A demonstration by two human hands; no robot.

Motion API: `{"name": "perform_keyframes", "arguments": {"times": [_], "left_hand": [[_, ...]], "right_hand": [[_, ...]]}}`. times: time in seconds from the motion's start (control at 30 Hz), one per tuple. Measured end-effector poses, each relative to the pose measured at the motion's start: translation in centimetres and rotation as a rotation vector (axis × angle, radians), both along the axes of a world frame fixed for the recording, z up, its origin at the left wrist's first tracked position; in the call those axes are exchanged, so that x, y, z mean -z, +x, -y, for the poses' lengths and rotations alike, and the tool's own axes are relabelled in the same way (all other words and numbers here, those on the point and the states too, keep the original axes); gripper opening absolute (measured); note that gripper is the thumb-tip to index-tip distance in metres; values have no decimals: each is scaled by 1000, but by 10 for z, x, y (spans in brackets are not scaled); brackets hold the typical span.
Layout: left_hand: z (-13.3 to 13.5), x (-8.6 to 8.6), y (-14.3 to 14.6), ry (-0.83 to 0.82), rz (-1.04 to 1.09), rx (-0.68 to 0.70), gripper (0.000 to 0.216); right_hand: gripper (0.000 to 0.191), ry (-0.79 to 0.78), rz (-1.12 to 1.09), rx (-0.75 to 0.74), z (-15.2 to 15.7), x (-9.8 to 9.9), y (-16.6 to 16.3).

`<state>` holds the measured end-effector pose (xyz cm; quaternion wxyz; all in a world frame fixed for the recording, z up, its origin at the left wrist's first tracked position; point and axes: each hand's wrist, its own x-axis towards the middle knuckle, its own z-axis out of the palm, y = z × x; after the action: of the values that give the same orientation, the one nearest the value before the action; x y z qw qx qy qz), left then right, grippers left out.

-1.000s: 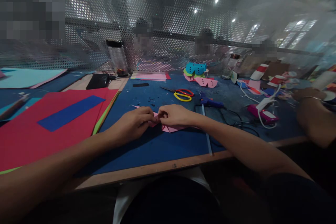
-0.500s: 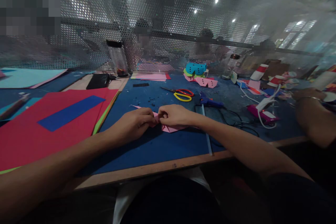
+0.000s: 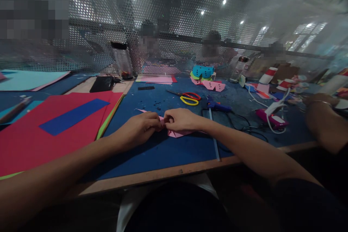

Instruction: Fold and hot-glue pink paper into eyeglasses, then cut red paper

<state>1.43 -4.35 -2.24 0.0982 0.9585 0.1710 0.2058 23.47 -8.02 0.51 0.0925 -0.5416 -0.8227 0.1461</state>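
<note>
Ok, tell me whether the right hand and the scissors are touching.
Apart. In the head view, a narrow band of blue tabletop shows between the right hand and the yellow handle, the nearest part of the scissors.

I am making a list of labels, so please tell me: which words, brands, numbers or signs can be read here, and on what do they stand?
None can be read.
Small dark mark on the pale wooden table edge: too blurred to tell whether it is writing.
Magenta plastic device with a white patch: any print is too blurred to read.
Folded pink paper: no writing seen.
</note>
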Motion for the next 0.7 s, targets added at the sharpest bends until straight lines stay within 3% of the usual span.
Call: {"name": "perform_keyframes", "arguments": {"times": [0.47,0.7], "left_hand": [[-2,0,-1,1,-8,18,28],[0,0,-1,98,-14,30,28]], "right_hand": [[19,-31,-6,7,-3,-2,0],[18,-42,-48,-2,-5,1,3]]}}
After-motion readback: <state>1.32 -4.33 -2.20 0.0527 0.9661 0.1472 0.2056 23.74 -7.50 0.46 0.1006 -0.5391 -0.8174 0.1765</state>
